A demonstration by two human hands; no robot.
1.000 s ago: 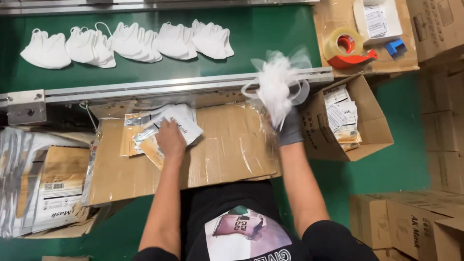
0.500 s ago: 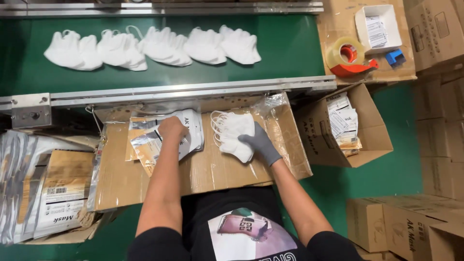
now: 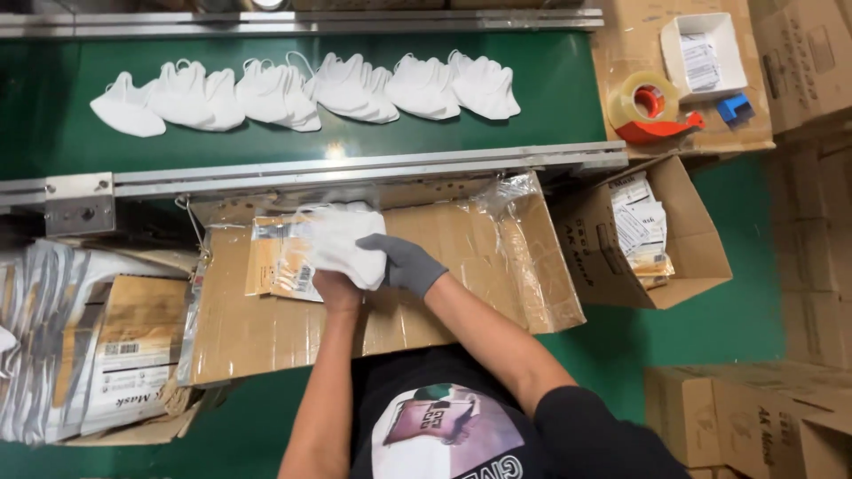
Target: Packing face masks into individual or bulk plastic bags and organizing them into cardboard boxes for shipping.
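At the centre of a flattened cardboard sheet (image 3: 266,333), the bare left hand (image 3: 335,288) and grey-gloved right hand (image 3: 401,263) both grip a white mask (image 3: 342,235) over a clear packet (image 3: 277,257), with more masks (image 3: 311,89) at 12 o'clock.

Ahead: metal rail (image 3: 355,173) is blocking the reach to the belt.
Right: open carton (image 3: 652,235) is crowding the cardboard sheet (image 3: 461,257).

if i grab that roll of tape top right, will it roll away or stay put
The tape roll would probably stay put: it lies flat on a cardboard box, hole up, clipped in a red dispenser whose flat edge should block rolling. It looks rigid, so unlikely to flex, and likely a bit heavy for its size, being a thick winding.
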